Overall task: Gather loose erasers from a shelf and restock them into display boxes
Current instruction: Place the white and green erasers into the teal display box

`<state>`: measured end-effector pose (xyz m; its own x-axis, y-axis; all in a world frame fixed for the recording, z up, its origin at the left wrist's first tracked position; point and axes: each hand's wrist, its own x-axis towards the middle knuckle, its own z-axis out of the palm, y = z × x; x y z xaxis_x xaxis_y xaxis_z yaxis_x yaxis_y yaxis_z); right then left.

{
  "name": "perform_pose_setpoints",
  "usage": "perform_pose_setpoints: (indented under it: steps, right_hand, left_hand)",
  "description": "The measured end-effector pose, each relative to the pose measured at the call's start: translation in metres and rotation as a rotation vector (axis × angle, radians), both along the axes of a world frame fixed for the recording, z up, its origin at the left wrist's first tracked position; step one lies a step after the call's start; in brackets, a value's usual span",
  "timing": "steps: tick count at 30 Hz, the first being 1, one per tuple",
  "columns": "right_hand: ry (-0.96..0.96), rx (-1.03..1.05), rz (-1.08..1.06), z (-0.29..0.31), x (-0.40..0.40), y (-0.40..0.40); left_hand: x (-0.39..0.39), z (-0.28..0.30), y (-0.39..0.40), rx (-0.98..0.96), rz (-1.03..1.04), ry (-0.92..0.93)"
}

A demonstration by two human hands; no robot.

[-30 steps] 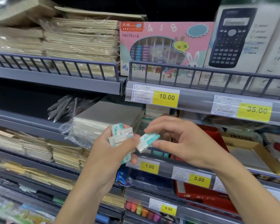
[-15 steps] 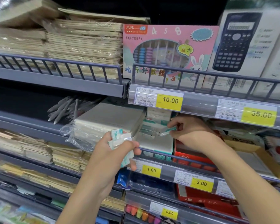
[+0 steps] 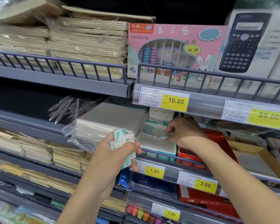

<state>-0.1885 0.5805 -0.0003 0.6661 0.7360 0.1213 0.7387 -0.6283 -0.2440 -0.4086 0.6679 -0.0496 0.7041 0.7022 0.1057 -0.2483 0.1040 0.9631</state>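
Left hand point(image 3: 118, 152), nearest: curled round a bundle of white-and-teal erasers point(image 3: 122, 141), held up just in front of the shelf rail. Further in, right hand point(image 3: 183, 131) reaching under the upper shelf, fingertips pinching a single eraser point(image 3: 164, 136) right at the white-and-teal display box point(image 3: 158, 145); more eraser packs stacked behind that. Red box point(image 3: 217, 143) just right of the display box; plastic-wrapped white pads point(image 3: 110, 122) on the left. Yellow 1.00 price tag point(image 3: 154, 171) on the rail below. Farther up: 10.00 price tag point(image 3: 175, 101), pink abacus box point(image 3: 176, 50), calculator box point(image 3: 249, 44), stacked brown notebooks point(image 3: 87, 44).
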Motion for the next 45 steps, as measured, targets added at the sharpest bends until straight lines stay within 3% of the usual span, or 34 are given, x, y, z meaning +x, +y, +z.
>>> perform_pose_setpoints:
  steps: [13, 15, 18, 22, 27, 35, 40, 45]
  right_hand:
    - [0.010, -0.115, 0.008, 0.014, -0.009, -0.005]
    - [-0.002, 0.027, 0.040, 0.011, -0.015, -0.017]
    - [0.175, 0.379, 0.246, 0.003, -0.042, -0.045]
    - [0.495, 0.486, 0.535, -0.004, -0.068, -0.061]
    - [0.574, 0.666, 0.539, -0.006, -0.067, -0.063]
    - [0.866, 0.915, 0.481, -0.021, -0.053, -0.065]
    - [0.642, 0.766, 0.519, -0.026, -0.053, -0.068]
    - [0.472, 0.752, 0.445, -0.022, -0.059, -0.058]
  left_hand:
    - [-0.005, 0.009, -0.008, 0.012, -0.076, 0.004]
    - [-0.005, 0.008, -0.008, 0.017, -0.084, 0.007]
    - [-0.003, 0.006, -0.011, 0.040, -0.092, 0.023]
    - [0.004, 0.006, -0.021, 0.097, -0.131, 0.073]
    - [0.010, 0.018, -0.035, 0.159, -0.129, 0.132]
    - [0.010, 0.022, -0.041, 0.065, 0.038, 0.081]
    - [0.009, 0.023, -0.024, 0.090, 0.044, 0.058]
    - [0.011, 0.025, 0.001, 0.101, -0.044, 0.037]
